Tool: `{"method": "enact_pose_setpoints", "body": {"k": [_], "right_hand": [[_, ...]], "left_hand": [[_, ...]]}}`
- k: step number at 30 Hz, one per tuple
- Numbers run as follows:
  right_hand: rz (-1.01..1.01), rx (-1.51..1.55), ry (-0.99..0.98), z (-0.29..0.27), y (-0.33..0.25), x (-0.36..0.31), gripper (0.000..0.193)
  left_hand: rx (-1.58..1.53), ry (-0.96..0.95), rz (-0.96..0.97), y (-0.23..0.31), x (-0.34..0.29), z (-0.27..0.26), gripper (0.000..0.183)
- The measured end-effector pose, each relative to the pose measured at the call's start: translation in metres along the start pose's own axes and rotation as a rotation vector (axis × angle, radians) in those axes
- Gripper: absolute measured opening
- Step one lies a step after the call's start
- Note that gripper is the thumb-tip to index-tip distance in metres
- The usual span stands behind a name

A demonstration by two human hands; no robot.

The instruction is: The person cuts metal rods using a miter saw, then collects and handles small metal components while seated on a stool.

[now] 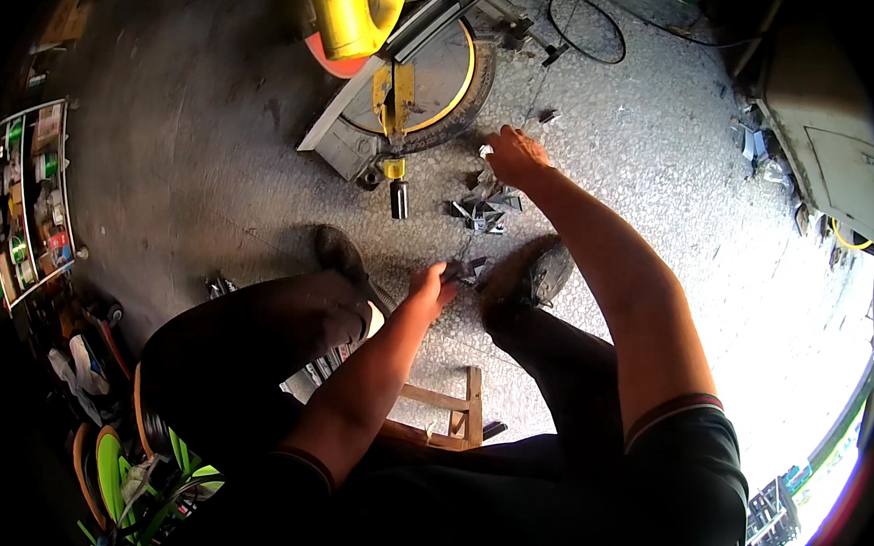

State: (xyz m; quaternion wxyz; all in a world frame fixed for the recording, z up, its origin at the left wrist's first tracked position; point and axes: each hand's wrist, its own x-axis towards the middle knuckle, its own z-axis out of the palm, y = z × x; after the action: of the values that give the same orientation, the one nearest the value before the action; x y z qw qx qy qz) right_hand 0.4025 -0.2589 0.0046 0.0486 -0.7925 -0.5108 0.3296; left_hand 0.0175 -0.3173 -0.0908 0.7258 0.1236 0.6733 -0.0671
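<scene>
My left hand [431,291] is low between my knees, its fingers closed round a dark angular metal piece [469,271] beside my right shoe. My right hand [518,161] reaches farther forward over the floor, fingers curled. A small pale bit [485,151] shows at its fingertips, too small to name. Just below that hand lies a loose pile of cut angular metal pieces [482,214], dark with shiny faces. Left of the pile stands a mitre saw [348,146] with a yellow body, a round turntable and a black-ended handle [398,197] pointing toward me.
A single metal offcut [549,116] lies beyond my right hand. A black cable [606,59] loops at the back. Wooden stool legs [471,408] show under me. A shelf rack [26,202] stands far left, a grey cabinet [824,145] at the right.
</scene>
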Motion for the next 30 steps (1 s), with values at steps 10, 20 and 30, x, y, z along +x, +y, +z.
{"method": "enact_pose_setpoints", "body": {"k": [10, 20, 30], "right_hand": [[0.084, 0.035, 0.002, -0.002, -0.020, -0.033, 0.063], [0.231, 0.240, 0.034, 0.022, -0.034, -0.070, 0.060], [0.371, 0.225, 0.004, 0.034, -0.078, -0.071, 0.072]], "left_hand": [[0.314, 0.234, 0.245, 0.069, -0.059, 0.103, 0.056], [0.185, 0.050, 0.327, 0.090, -0.017, 0.134, 0.064], [0.126, -0.073, 0.280, 0.103, -0.030, 0.137, 0.068]]}}
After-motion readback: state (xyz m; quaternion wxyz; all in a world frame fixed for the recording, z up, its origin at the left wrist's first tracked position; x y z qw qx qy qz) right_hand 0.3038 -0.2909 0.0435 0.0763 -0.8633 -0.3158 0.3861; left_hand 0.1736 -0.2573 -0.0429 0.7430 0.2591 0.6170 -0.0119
